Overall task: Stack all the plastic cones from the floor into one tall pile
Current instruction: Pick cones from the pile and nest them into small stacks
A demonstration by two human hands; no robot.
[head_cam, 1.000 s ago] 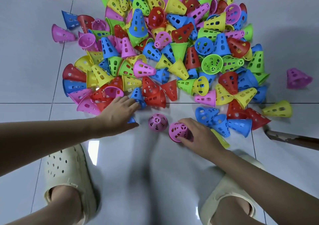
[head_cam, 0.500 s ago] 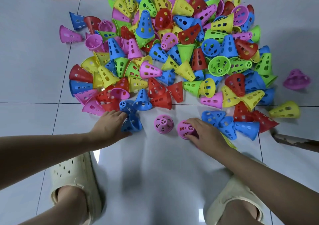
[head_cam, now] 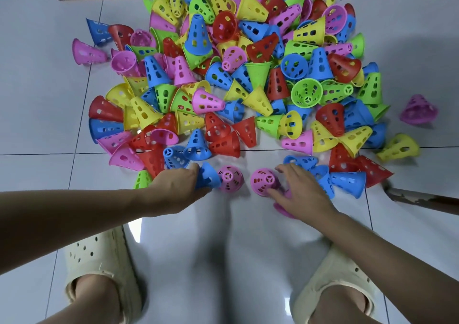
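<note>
Left hand (head_cam: pixel 181 187) grips blue cone (head_cam: pixel 207 178) beside upright pink cone (head_cam: pixel 229 178); right hand (head_cam: pixel 300 189) grips tilted pink cone (head_cam: pixel 263 182); careless seating could topple it.

The top of the cone heap (head_cam: pixel 238 57) is cut off by the upper edge of the picture, so its far cones are not fully visible. Many cones in the middle lie under others and show only in part. The left hand (head_cam: pixel 177 185) covers one side of a blue cone (head_cam: pixel 207 178), and its fingertips are hidden behind it. The right hand (head_cam: pixel 301 189) hides the wide end of a tilted pink cone (head_cam: pixel 263 182). Both forearms run out of the side edges. The two cream shoes (head_cam: pixel 99 261) and the legs are cut by the bottom edge. A brown thing (head_cam: pixel 427 200) at the right edge is too partial to identify.
</note>
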